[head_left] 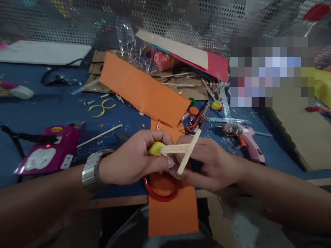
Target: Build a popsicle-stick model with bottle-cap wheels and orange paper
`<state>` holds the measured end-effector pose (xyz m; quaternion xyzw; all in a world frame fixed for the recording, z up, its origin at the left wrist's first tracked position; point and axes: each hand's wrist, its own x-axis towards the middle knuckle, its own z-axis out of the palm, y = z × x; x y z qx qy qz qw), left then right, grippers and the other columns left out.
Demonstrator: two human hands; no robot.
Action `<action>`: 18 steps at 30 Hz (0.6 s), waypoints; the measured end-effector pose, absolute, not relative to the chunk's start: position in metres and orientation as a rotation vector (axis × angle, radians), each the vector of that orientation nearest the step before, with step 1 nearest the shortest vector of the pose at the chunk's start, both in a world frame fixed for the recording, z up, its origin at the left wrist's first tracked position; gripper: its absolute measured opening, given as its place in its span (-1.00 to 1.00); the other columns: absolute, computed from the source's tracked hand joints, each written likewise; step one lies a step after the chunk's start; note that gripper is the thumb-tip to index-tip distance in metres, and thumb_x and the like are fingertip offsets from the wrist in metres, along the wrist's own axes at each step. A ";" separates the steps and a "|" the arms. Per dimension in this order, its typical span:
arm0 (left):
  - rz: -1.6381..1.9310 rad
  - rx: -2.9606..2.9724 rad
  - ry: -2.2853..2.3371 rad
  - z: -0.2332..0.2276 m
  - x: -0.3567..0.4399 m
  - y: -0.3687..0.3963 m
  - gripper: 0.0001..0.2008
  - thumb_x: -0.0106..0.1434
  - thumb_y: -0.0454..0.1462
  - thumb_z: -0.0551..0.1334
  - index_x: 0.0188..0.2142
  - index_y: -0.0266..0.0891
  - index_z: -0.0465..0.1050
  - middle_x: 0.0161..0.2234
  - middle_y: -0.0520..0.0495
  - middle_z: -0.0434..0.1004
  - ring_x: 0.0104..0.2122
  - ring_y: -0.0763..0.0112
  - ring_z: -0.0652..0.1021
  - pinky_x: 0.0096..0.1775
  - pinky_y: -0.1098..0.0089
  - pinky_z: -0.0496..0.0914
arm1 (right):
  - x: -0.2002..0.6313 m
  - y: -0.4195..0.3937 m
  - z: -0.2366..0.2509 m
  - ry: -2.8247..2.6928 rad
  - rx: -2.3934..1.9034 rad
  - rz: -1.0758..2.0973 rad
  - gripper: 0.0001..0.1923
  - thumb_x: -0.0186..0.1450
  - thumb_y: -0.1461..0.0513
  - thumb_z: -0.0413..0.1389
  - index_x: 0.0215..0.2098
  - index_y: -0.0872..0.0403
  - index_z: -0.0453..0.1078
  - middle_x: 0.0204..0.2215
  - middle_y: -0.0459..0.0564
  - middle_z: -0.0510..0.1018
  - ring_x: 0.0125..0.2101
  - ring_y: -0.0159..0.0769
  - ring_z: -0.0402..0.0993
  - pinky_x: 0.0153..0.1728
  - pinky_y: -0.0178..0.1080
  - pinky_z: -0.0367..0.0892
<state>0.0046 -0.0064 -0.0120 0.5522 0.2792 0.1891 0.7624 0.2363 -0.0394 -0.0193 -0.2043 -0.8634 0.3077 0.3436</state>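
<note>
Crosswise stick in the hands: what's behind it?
The lengthwise sticks run up to the crosswise stick, and part of the right hand shows behind it. Covered: the joint between the sticks, and whatever lies directly beneath.

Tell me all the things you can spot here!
Wooden sticks: several, pale, front centre
Yellow piece: one, yellow, front centre
Orange sheets: at least two, orange, centre
Ring: one, red, front
Device: one, purple, left
Glue gun: one, pink, right
Cutter: one, dark, mid-right
Curved pieces: two, yellow, left
Loose stick: one, pale, left
Small caps: several, mixed, mid-right
Cardboard: several, brown, right and back
Board: one, white, back left
Stacked sheets: several, cream, red, back
Plastic: some, clear, back
Cables: two, black, left
Mesh: one, grey, behind
Table: one, blue, underneath
Scraps: uncountable, mixed, scattered
Watch: one, silver, left wrist
Left hand: one, holding yellow piece
Right hand: one, by sticks
</note>
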 end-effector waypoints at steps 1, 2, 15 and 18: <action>0.404 1.207 0.614 -0.012 0.005 -0.006 -0.85 0.27 -0.39 0.47 -0.29 -0.28 0.52 -0.37 0.00 0.68 -0.42 0.55 0.58 -0.38 0.61 0.47 | 0.236 -0.039 -0.019 -2.243 -0.534 0.796 -0.87 0.47 0.29 0.18 -0.25 0.02 0.34 -0.35 -0.04 0.53 -0.30 -0.31 0.45 -0.23 -0.28 0.39; 0.400 1.202 0.613 -0.013 0.005 -0.007 -0.84 0.27 -0.37 0.47 -0.29 -0.28 0.51 -0.34 -0.02 0.69 -0.40 0.53 0.59 -0.36 0.60 0.48 | 0.236 -0.039 -0.019 -2.243 -0.534 0.796 -0.87 0.46 0.30 0.18 -0.25 0.02 0.34 -0.35 -0.04 0.53 -0.30 -0.31 0.45 -0.23 -0.28 0.39; 0.422 1.124 0.628 -0.009 0.003 -0.005 -0.81 0.24 -0.35 0.49 -0.24 -0.29 0.51 -0.40 0.04 0.65 -0.46 0.56 0.59 -0.37 0.60 0.54 | 0.239 -0.042 -0.021 -2.162 -0.583 0.842 -0.80 0.43 0.23 0.28 -0.24 0.01 0.32 -0.34 -0.06 0.57 -0.27 -0.33 0.50 -0.18 -0.30 0.46; 0.464 1.072 0.611 -0.012 0.004 -0.006 -0.85 0.26 -0.33 0.46 -0.22 -0.29 0.54 -0.37 0.01 0.68 -0.46 0.55 0.60 -0.39 0.60 0.55 | 0.240 -0.041 -0.024 -2.138 -0.555 0.899 -0.74 0.41 0.18 0.34 -0.07 0.05 0.37 -0.20 0.04 0.66 -0.20 -0.27 0.59 -0.11 -0.22 0.51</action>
